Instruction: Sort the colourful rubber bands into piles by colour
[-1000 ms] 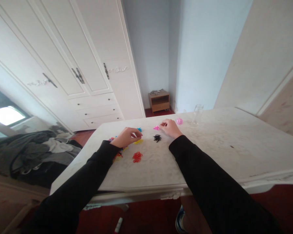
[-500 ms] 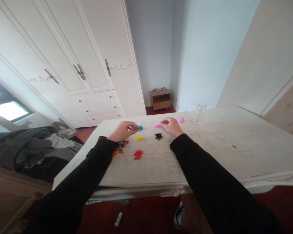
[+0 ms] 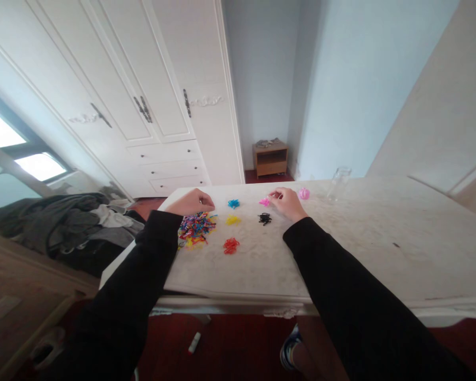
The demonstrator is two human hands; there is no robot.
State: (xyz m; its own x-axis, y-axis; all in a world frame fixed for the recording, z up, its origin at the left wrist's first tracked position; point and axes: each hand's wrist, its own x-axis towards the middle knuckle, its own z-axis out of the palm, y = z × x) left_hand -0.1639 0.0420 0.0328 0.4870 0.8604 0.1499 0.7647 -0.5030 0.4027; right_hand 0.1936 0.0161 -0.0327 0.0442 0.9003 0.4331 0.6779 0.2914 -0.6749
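Note:
Small loops that look like rubber bands lie in piles on the white table [image 3: 357, 254]. Over the far side of the mixed-colour pile [image 3: 198, 226] my left hand [image 3: 192, 202] hovers, fingers curled together; anything in them is too small to see. My right hand [image 3: 287, 203] is closed in a pinch at the edge of the pink pile [image 3: 264, 202], and what its fingertips grip is hidden. Between the hands are a blue pile [image 3: 234, 203] and a yellow pile [image 3: 233, 220]. The black pile [image 3: 265, 218] lies just nearer than the pink one, and the red pile [image 3: 231, 245] is closest to me.
A pink ball-like object [image 3: 304, 193] and a clear glass jar [image 3: 340, 183] stand beyond my right hand. Dark clothes [image 3: 63, 233] are heaped left of the table. On the red floor below lies a white marker-like tube [image 3: 194, 343].
My left hand has moved left from the blue pile to above the mixed pile. My right hand stays by the pink pile. The camera view has shifted slightly.

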